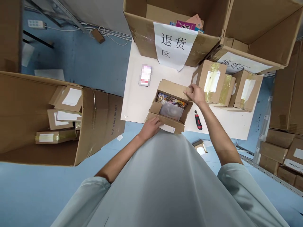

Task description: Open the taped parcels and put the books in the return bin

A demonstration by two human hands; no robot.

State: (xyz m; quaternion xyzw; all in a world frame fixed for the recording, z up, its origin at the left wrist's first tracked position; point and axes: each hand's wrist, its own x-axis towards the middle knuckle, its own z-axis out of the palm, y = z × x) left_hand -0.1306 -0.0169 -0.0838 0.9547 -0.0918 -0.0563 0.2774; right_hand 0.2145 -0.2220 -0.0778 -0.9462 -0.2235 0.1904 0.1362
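Note:
A small opened cardboard box [165,86] sits at the near edge of a white table [137,97]. Inside it lies a colourful book [170,101] partly under clear plastic wrap. My left hand [151,126] rests on the box's near flap, fingers curled over it. My right hand [195,94] grips the far right flap, holding it up and back. A red and black utility knife [198,120] lies on the table just right of the box.
Two taped parcels [213,82] [247,90] stand right of the box. Two large open cartons [175,34] [258,37] with paper labels sit at the table's back. A big carton [38,116] of parcels lies on its side at left. Stacked boxes [284,151] fill shelves at right.

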